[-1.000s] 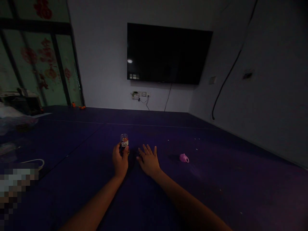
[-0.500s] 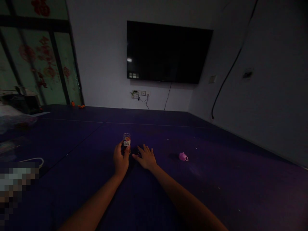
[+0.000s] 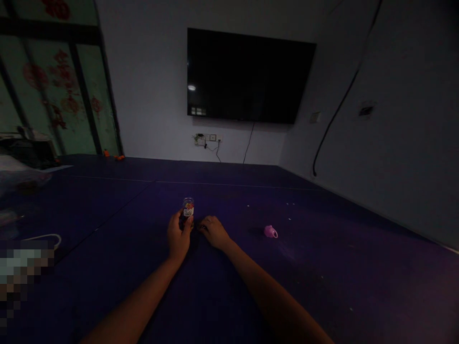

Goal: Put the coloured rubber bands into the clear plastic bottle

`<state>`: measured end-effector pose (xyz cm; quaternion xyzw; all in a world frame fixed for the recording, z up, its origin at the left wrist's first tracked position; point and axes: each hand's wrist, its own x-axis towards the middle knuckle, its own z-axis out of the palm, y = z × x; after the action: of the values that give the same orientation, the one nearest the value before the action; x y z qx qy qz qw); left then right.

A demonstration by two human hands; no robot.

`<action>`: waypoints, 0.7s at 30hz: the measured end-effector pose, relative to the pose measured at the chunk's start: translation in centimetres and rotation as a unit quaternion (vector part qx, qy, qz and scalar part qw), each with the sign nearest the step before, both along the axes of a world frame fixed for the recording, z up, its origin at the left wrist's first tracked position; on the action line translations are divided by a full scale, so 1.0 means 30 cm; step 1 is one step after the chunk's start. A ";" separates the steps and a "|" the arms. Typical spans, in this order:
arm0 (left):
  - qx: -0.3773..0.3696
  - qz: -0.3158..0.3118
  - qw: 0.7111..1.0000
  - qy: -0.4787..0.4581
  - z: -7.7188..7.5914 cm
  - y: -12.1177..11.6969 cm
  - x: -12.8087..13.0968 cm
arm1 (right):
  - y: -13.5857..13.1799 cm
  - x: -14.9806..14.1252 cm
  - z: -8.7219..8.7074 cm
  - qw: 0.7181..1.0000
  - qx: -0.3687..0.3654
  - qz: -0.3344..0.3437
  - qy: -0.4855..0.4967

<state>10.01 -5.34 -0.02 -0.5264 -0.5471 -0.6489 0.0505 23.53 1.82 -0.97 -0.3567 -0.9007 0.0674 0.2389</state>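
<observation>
While the left hand (image 3: pixel 179 235) grips a jar (image 3: pixel 188 210), the right hand (image 3: pixel 214 232) curls beside it.

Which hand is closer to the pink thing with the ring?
Right. The right hand is left of the pink thing, not touching it; the left hand, around the jar, is farther left.

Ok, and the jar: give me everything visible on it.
The jar is small and clear, glass or clear plastic, with a rounded top end. A label in white, red and some yellow sits on its side, print too small to read; the part below looks dark. It stands roughly upright in the left hand, whose fingers and thumb wrap its lower part. It is left of the right hand. Whether its base touches the purple floor is unclear.
</observation>
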 end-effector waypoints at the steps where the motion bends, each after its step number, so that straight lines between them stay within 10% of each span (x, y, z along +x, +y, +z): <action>1: -0.002 -0.003 1.000 0.002 0.000 0.000 0.001 | 0.005 -0.001 0.004 1.000 0.000 -0.006 -0.005; 14: -0.034 -0.044 0.998 0.018 -0.015 0.016 0.005 | 0.037 -0.032 0.043 0.990 -0.015 -0.116 -0.073; 21: -0.043 -0.063 0.996 0.041 -0.013 0.015 0.011 | 0.062 -0.015 0.026 0.983 -0.014 -0.157 0.098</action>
<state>10.34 -4.88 -0.41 -0.5877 -0.5380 -0.6043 0.0093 23.08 3.68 -0.19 -0.4890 -0.8046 0.0764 0.3280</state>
